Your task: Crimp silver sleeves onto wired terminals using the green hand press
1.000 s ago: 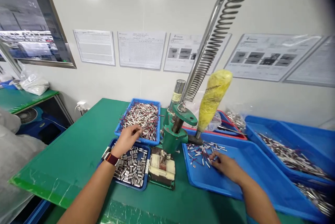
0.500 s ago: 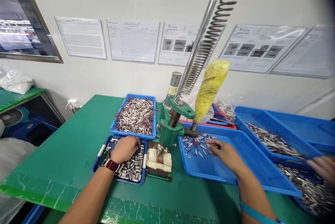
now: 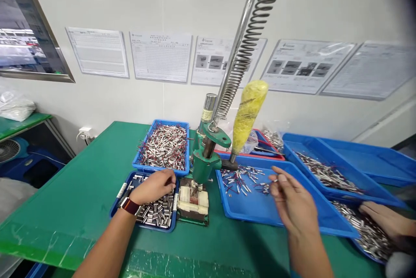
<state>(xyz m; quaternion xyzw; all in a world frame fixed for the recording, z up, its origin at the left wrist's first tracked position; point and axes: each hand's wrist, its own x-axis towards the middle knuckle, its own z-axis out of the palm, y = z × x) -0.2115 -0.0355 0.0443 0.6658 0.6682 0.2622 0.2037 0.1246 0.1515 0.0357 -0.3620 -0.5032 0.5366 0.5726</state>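
My left hand point(image 3: 156, 186) is over the right part of a blue tray of short metal cylinders point(image 3: 157, 215), its fingers curled together; what they hold is hidden. Above the blue tray point(image 3: 269, 215) at the right, my right hand point(image 3: 294, 195) is raised palm up, thumb and fingers pinched on a small part point(image 3: 276, 179). Thin wired pieces point(image 3: 239, 180) lie spread in that tray. Between my hands stands a green hand press point(image 3: 203, 165) with a yellow-wrapped handle point(image 3: 250, 113); its base point(image 3: 193, 204) has pale padding.
Behind the left tray is a blue tray heaped with wired parts point(image 3: 165, 145). At the far right, another person's hand point(image 3: 386, 217) reaches into a tray of metal parts point(image 3: 367, 232). A red-rimmed tray point(image 3: 266, 150) sits behind the press.
My right hand has lifted from the wired pieces and turned palm up with a small part. My left hand stays at the cylinder tray. The other person's hand has moved onto the metal parts.
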